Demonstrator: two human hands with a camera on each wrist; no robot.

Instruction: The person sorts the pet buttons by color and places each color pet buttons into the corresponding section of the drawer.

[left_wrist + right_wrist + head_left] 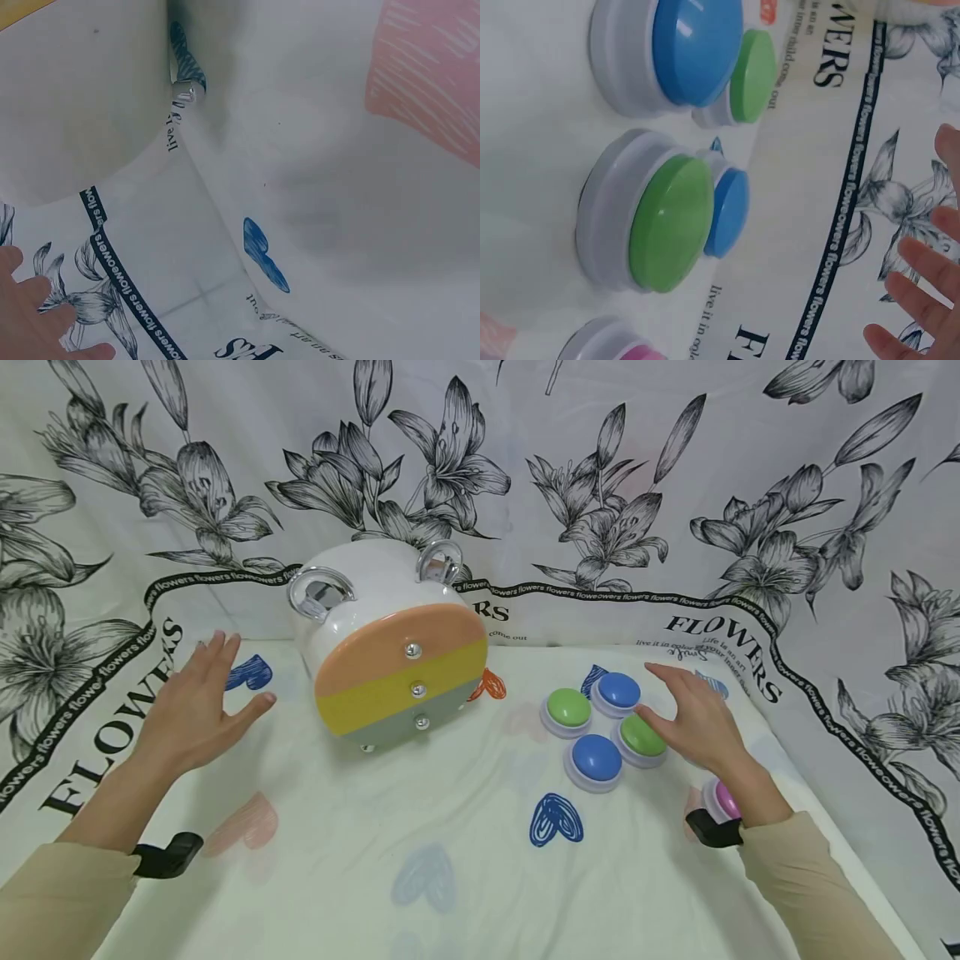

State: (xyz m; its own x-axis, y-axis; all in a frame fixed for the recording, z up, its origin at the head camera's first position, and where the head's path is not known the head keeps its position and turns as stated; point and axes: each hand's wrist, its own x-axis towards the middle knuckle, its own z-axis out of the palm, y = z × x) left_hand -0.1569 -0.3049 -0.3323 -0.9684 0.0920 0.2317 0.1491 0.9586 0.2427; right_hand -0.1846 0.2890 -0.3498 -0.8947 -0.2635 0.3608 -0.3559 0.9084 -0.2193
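A small rounded white drawer box (352, 564) stands tilted towards the back left of the cloth. Its front has orange, yellow and green bands with silver knobs, and two clear ring shapes sit on top. My left hand (198, 706) hovers to its left, fingers spread, touching nothing. My right hand (697, 714) is held with straight fingers beside a group of push buttons, apart from them as the right wrist view shows. They are a left green button (568, 707), a back blue button (618, 690), a right green button (642, 736) and a front blue button (597, 757).
A pink button (726, 799) is partly hidden under my right wrist. The pale cloth (322, 877) has printed hearts. Behind it hangs a white curtain (517, 552) with black flower drawings and lettering.
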